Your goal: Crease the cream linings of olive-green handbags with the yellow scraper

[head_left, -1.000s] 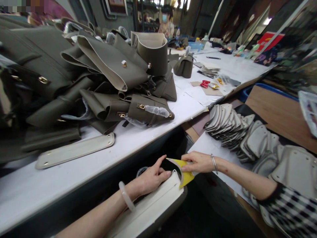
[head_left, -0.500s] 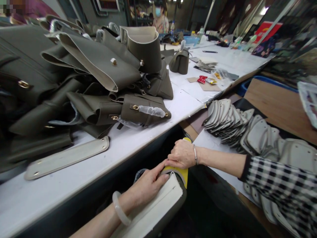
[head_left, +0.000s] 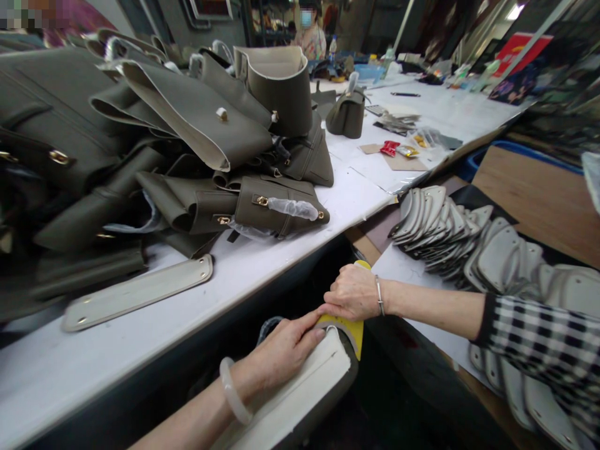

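Note:
My right hand (head_left: 350,292) is wrapped round a yellow tool (head_left: 355,336) with a wide flat blade. The blade lies against the end of a dark bag piece (head_left: 347,375) with a pale lining (head_left: 323,381). My left hand (head_left: 285,350) rests along the top of this piece, thumb and fingers on its near edge, its fingertips touching my right hand. A clear-wrapped loop (head_left: 268,328) shows behind my left hand. The lower end of the piece runs out of view at the bottom.
Olive bags (head_left: 197,119) are heaped on the white table (head_left: 262,262), with a long pale strip (head_left: 140,292) at its edge. Stacked pale pieces (head_left: 435,219) lie at right beside a brown board (head_left: 539,200). Across the table is a person (head_left: 312,40).
The whole view has shifted slightly, so the table things appear a little further right. Both hands keep nearly the same place on the bag piece.

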A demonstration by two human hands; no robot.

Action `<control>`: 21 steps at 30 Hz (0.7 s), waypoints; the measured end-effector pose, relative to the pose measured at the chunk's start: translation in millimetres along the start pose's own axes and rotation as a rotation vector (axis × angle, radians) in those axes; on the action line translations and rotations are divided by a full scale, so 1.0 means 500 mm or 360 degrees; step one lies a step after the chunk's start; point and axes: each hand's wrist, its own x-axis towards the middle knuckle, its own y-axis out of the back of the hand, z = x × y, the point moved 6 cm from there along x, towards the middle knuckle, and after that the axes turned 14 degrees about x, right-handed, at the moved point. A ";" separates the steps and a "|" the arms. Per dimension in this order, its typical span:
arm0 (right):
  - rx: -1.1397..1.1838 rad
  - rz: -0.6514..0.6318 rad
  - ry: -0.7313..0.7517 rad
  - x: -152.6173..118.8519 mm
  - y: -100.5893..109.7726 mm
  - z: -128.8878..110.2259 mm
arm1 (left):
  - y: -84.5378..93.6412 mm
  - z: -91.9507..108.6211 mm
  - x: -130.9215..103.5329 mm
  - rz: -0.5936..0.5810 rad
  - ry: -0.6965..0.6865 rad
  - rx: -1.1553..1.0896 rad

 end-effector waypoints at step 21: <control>0.0158 -0.0149 -0.0374 -0.008 -0.006 -0.008 | 0.001 0.012 -0.010 -0.0042 0.0048 0.0119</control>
